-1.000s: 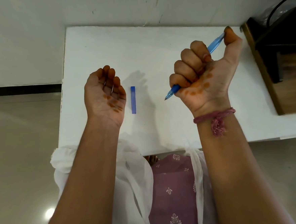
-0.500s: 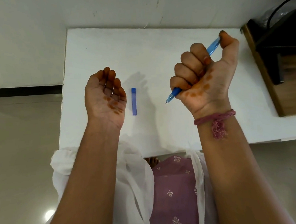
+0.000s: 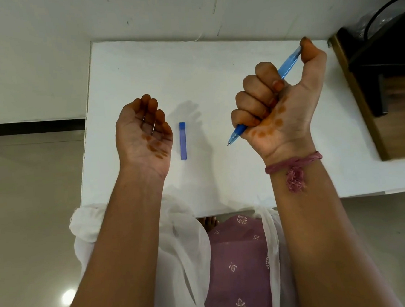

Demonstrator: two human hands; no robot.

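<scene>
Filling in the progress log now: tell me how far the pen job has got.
Done: the blue pen is off the white table, gripped in the right hand, which is closed in a fist. In hand: the thumb sits on its top end, tip pointing down. Left: the small blue case lies flat on the table, untouched; the left hand, palm up, holds nothing.

Standing with its far edge against a plain white wall (image 3: 46,56): a white rectangular flat-topped table (image 3: 191,70). Lying flat on its top, left of the middle and nearer the near edge than the far one: a small blue plastic rectangular stick (image 3: 183,140), running lengthwise from near to far. Overlapping the right end: a brown wooden-framed piece (image 3: 403,120), not showing clearly whether resting on the top or standing beside it.
</scene>
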